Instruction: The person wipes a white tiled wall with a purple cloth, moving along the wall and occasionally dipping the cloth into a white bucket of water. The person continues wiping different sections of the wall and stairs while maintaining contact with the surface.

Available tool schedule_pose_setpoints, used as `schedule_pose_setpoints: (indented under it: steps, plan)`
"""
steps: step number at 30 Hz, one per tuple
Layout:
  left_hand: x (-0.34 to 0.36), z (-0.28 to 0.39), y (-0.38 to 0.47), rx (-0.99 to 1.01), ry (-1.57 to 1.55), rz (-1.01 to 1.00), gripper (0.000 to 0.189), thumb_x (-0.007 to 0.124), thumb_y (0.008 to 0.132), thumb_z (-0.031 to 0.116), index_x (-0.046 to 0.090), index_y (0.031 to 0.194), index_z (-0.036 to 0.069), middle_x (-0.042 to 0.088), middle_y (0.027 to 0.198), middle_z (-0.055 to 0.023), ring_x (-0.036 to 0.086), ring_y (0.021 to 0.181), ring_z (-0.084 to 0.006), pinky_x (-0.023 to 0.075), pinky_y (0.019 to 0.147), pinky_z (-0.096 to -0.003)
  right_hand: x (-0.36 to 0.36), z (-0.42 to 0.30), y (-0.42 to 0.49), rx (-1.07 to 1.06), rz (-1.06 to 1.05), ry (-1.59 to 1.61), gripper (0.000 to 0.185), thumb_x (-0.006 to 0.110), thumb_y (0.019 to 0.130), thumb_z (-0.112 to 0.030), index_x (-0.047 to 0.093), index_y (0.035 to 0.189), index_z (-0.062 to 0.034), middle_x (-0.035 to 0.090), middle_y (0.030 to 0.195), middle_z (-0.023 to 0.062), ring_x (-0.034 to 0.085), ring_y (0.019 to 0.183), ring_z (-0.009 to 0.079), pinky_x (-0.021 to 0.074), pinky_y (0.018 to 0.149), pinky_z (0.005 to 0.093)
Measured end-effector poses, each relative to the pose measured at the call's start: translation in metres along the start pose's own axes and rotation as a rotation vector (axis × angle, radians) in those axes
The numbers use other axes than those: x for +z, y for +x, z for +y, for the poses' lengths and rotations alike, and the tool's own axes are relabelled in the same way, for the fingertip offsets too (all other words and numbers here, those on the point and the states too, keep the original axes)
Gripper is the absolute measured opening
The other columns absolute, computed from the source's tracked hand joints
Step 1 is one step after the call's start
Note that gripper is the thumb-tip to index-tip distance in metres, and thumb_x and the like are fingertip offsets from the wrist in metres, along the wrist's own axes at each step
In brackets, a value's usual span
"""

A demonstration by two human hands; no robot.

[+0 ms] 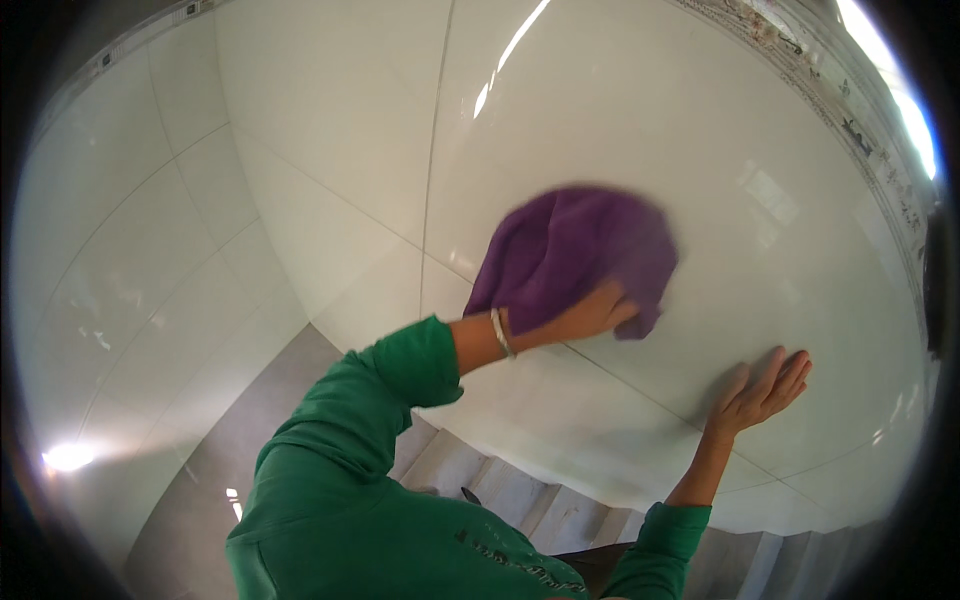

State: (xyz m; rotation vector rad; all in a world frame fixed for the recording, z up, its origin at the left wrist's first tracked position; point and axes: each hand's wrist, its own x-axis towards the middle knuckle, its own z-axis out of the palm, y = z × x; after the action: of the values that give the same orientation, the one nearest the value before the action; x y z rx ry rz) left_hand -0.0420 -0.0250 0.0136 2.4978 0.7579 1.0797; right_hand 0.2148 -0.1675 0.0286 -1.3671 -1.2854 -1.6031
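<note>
A purple cloth (574, 247) lies spread and rumpled against a wall of glossy cream tiles (675, 135). My left hand (600, 311) grips its lower right part, with some of the fingers hidden in the folds; the hand and the cloth's edge are slightly blurred. A light-coloured bracelet (502, 333) circles the left wrist. To the right and lower down, my right hand (765, 390) rests flat on the tiles, fingers apart, holding nothing. Both forearms come out of pushed-up green sleeves.
Steps (517, 487) run below along the foot of the wall. A grey floor (247, 412) lies at the lower left, beside another tiled wall (142, 247). A patterned border (832, 97) curves along the upper right. Bright reflections show on the tiles.
</note>
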Motion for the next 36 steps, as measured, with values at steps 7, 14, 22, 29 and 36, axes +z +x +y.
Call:
schedule_pose_setpoints:
  steps: [7, 14, 22, 29, 36]
  plan:
    - [-0.143, -0.002, 0.084, 0.412, 0.09, 0.685, 0.031, 0.06, 0.082, 0.022, 0.055, 0.106, 0.003, 0.057, 0.103, -0.0207, 0.054, 0.096, -0.0386, 0.0436, 0.084, -0.0432, -0.004, -0.005, 0.005, -0.025, 0.006, 0.027, 0.043, 0.046, 0.094, -0.023, 0.048, 0.132, -0.0031, 0.036, 0.143, 0.0208, 0.031, 0.135, 0.0348, 0.0197, 0.11, 0.0487]
    - [-0.297, -0.152, 0.073, 0.119, 1.013, 1.07, 0.03, 0.047, 0.091, 0.022, 0.055, 0.106, -0.003, 0.054, 0.105, -0.0258, 0.05, 0.098, -0.0421, 0.0412, 0.082, -0.0471, -0.007, -0.003, 0.001, -0.016, 0.007, 0.021, 0.043, 0.042, 0.097, -0.03, 0.047, 0.132, -0.005, 0.035, 0.143, 0.0216, 0.032, 0.134, 0.0371, 0.0211, 0.109, 0.051]
    - [-0.257, -0.275, 0.001, -0.451, 0.628, 1.109, 0.033, 0.042, 0.088, 0.015, 0.054, 0.113, -0.003, 0.053, 0.107, -0.0244, 0.048, 0.104, -0.0425, 0.038, 0.089, -0.0492, 0.0, 0.002, 0.005, 0.017, 0.0, 0.016, 0.044, 0.043, 0.095, -0.031, 0.047, 0.132, -0.0065, 0.036, 0.143, 0.0212, 0.032, 0.133, 0.0387, 0.0185, 0.11, 0.0515]
    - [-0.054, -0.154, -0.038, -0.191, 0.676, 0.709, 0.034, 0.053, 0.078, 0.016, 0.056, 0.105, -0.004, 0.053, 0.106, -0.0267, 0.047, 0.103, -0.0444, 0.0302, 0.095, -0.0538, 0.005, -0.009, 0.006, 0.007, 0.001, 0.012, 0.043, 0.042, 0.095, -0.029, 0.047, 0.132, -0.0066, 0.036, 0.143, 0.0219, 0.031, 0.134, 0.0386, 0.0166, 0.111, 0.051]
    - [-0.115, 0.021, 0.074, 0.476, 0.35, 0.516, 0.031, 0.06, 0.082, 0.029, 0.057, 0.096, 0.001, 0.061, 0.084, -0.0162, 0.06, 0.081, -0.0311, 0.044, 0.075, -0.041, 0.006, -0.035, 0.053, 0.025, -0.029, 0.028, 0.044, 0.041, 0.096, -0.031, 0.047, 0.132, -0.0061, 0.036, 0.142, 0.0223, 0.031, 0.134, 0.0385, 0.0163, 0.111, 0.0505]
